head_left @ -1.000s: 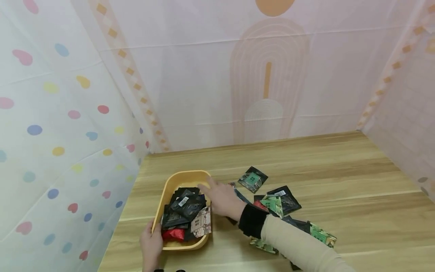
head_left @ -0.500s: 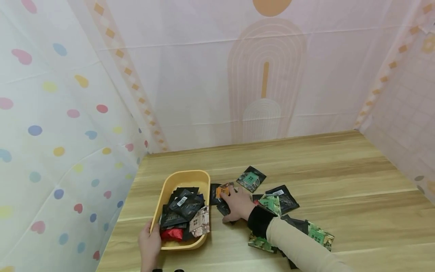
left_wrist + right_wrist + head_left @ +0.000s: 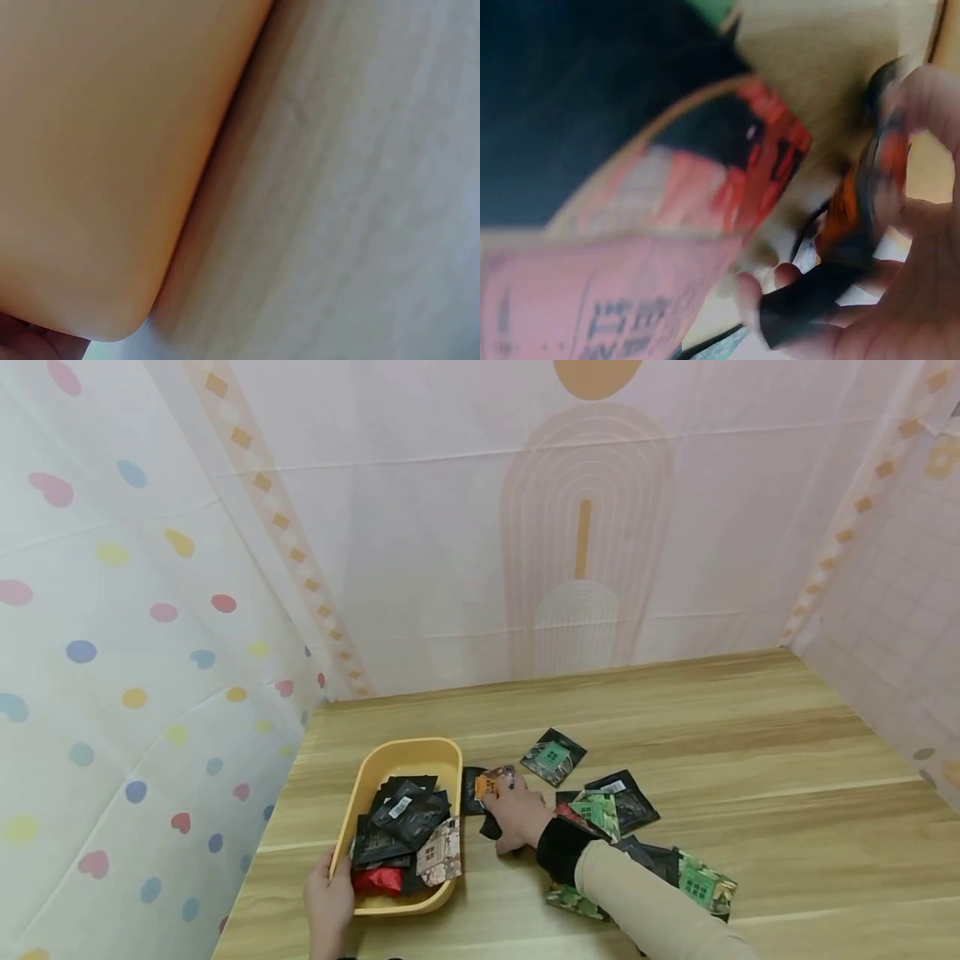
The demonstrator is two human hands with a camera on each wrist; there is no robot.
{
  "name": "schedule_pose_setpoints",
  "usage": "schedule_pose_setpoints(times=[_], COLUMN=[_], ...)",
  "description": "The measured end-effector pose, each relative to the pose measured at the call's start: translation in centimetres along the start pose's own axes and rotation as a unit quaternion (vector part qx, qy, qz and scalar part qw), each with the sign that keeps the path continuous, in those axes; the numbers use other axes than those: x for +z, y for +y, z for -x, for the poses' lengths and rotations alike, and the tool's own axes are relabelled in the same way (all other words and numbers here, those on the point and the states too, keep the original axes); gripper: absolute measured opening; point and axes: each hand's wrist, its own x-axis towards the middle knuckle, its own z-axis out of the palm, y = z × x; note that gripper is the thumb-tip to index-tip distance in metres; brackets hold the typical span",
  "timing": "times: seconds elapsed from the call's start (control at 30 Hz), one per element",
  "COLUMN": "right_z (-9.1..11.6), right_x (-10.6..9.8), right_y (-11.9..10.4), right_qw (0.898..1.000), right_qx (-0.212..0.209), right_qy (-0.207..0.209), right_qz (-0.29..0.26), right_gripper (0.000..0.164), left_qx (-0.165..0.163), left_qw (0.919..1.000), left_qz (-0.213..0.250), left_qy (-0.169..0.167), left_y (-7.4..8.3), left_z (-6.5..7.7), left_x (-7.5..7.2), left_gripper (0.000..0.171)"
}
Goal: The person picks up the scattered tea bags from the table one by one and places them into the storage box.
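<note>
A yellow plastic tray (image 3: 411, 742) on the wooden table holds a heap of mostly black sachets (image 3: 408, 817), with a red one (image 3: 378, 881) and a brown-and-white patterned one (image 3: 440, 852) among them. My left hand (image 3: 328, 895) grips its left rim; the left wrist view shows mainly the tray's outer wall (image 3: 112, 165). Just right of the tray, my right hand (image 3: 521, 817) curls its fingers and thumb round black sachets, one with an orange label (image 3: 486, 786). In the right wrist view these sachets (image 3: 840, 217) bend between fingers and thumb, somewhat blurred.
Behind the right hand lies a black sachet with a green label (image 3: 553, 757). More sachets overlap to the right, including a black one (image 3: 626, 800) and a green patterned one (image 3: 701, 883). A pink-and-black sachet (image 3: 652, 187) looms close in the right wrist view. Patterned cloth (image 3: 420, 568) hangs behind.
My right hand has moved from over the tray's right rim rightward and down onto the nearby sachets, its spread fingers closing round them. My left hand stays at the tray's left rim.
</note>
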Motion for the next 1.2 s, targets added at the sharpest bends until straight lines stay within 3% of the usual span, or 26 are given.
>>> schedule_pose_setpoints(times=[0.13,0.33,0.53,0.67,0.8,1.0,1.2], right_z=[-0.1,-0.1,-0.2,-0.3,0.1,-0.8,-1.6], right_x=[0.6,0.8,-1.3,-3.2,-5.7,-6.0,-5.8], right_y=[-0.2,0.0,-0.2,-1.0,-3.0,-6.1,-8.4], right_qw=[0.999,0.999,0.992,0.984,0.988,0.991,0.981], right_qx=[-0.024,-0.027,-0.061,-0.085,-0.085,-0.096,-0.175], right_qy=[0.013,0.033,0.113,0.151,0.127,0.094,0.085], right_qz=[0.023,0.026,0.008,-0.04,-0.029,-0.01,0.004], right_gripper=[0.056,0.048,0.03,0.034,0.038,0.064,0.09], left_qx=[-0.002,0.002,0.001,-0.001,-0.005,0.004,0.005], left_qw=[1.0,1.0,1.0,1.0,1.0,1.0,1.0], left_qz=[-0.004,0.002,0.001,0.0,0.002,0.006,-0.003], left_qy=[0.0,0.003,0.004,-0.002,-0.006,-0.002,-0.002], left_y=[-0.1,-0.1,0.0,0.0,-0.1,-0.1,0.2], left_z=[0.1,0.1,0.1,0.0,-0.1,0.0,0.2], left_x=[-0.1,-0.1,-0.2,-0.2,-0.1,-0.1,-0.3], left_gripper=[0.031,0.029,0.029,0.029,0.03,0.029,0.028])
